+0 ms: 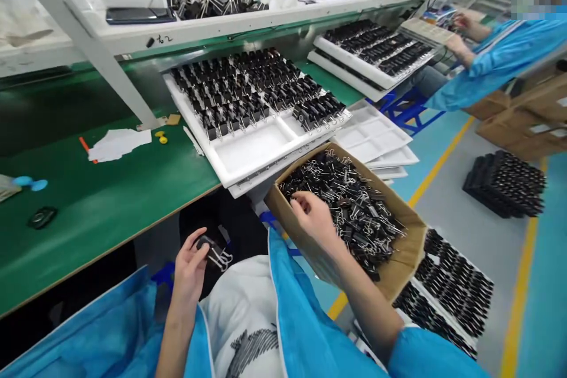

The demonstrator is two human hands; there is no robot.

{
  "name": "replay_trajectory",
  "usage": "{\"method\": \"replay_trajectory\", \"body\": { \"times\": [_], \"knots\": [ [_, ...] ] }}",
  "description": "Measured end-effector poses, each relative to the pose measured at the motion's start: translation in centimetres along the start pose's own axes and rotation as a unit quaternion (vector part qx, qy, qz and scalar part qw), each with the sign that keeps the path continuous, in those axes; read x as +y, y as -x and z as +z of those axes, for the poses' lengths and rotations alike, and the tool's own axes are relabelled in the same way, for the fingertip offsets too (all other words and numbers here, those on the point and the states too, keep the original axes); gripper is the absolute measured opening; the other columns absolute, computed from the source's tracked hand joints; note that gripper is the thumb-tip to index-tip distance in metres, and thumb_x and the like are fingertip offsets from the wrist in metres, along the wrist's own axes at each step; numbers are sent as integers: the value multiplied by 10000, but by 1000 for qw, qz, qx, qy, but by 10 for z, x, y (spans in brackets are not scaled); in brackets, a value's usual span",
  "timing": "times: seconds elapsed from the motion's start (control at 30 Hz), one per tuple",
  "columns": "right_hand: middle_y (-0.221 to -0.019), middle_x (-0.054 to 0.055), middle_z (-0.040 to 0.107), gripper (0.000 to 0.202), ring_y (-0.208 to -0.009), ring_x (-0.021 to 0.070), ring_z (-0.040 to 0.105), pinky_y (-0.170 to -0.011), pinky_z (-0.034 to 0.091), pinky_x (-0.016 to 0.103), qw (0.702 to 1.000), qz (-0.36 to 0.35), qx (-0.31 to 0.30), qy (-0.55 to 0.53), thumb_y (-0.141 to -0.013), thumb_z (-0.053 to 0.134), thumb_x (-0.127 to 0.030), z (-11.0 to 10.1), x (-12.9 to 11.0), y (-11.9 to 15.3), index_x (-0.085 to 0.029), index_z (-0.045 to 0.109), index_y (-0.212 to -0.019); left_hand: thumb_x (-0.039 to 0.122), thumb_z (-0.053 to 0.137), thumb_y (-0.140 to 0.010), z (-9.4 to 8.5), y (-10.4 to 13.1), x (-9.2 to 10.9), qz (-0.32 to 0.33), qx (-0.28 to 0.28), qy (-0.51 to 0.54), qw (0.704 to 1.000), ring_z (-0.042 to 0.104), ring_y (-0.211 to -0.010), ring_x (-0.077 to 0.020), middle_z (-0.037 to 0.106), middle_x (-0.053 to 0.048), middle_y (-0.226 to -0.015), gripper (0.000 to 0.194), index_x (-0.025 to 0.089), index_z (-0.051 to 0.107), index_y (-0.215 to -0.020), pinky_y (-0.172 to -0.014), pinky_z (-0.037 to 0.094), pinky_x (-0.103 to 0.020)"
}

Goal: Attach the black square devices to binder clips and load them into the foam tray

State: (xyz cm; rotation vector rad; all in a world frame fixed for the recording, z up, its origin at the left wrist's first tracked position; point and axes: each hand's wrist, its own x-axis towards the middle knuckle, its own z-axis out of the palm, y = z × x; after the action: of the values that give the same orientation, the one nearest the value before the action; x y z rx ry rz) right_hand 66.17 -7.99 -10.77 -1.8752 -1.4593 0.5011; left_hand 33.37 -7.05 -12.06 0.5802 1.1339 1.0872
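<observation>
My left hand point(189, 266) is raised over my lap, thumb and fingers pinched on a black binder clip point(215, 253) with silver wire handles. My right hand point(315, 220) is at the near left side of a cardboard box point(289, 231), over a heap of loose black binder clips point(354, 204). Its fingers are curled together, and what they hold, if anything, is hidden. Beyond the box, a white compartment tray point(252, 150) carries rows of binder clips; its near left compartment shows a bare bottom.
Stacked white trays point(376, 136) lie right of the filled tray. Another clip-filled tray point(381, 80) stands farther back, near a co-worker's blue sleeve point(491, 65). Paper point(119, 145) lies on the green bench point(133, 207). Filled trays point(456, 283) and a black stack point(505, 183) are lower right.
</observation>
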Motion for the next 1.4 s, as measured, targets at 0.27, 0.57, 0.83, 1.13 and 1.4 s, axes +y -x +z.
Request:
{"method": "replay_trajectory", "body": {
  "times": [0.27,0.57,0.83,1.13,1.4],
  "knots": [
    [-1033,153,697,196,-917,263,700,-770,506,306,871,-70,-303,381,-1002,558,-170,-13,61,-82,-127,719,-1105,353,850,-760,9,-20,20,-18,-11,-3,1000,690,-655,-207,659,-16,-751,471,200,662,-1164,-472,515,-237],
    [-1257,164,666,275,-1173,262,621,-1045,480,422,956,-61,-254,134,-1066,432,-353,-71,63,-113,-168,628,-1017,361,877,-727,9,-31,8,-54,-21,-5,998,629,-603,-171,654,-33,-745,396,159,715,-1026,-430,442,-218],
    [-798,48,681,449,-637,156,537,-574,433,264,957,157,-127,-209,-944,567,-606,-56,30,-77,-178,644,-830,400,890,-708,41,-39,1,-92,-104,-47,989,638,-632,-174,701,-81,-755,425,151,758,-1025,-463,372,-191],
    [-1168,143,699,394,-1101,302,641,-944,509,386,895,90,-309,-309,-835,783,-548,72,-68,-31,-178,726,-712,368,916,-665,33,-36,-4,-64,-103,-4,993,638,-656,-160,744,-116,-970,409,168,830,-1011,-608,533,-273],
    [-1062,101,717,372,-891,220,699,-793,600,340,864,46,-376,-333,-805,833,-468,131,-99,-26,-205,706,-1034,354,897,-674,-7,-30,12,-3,-12,31,999,604,-616,-147,721,-86,-806,319,138,819,-896,-580,458,-240]
  ]
}}
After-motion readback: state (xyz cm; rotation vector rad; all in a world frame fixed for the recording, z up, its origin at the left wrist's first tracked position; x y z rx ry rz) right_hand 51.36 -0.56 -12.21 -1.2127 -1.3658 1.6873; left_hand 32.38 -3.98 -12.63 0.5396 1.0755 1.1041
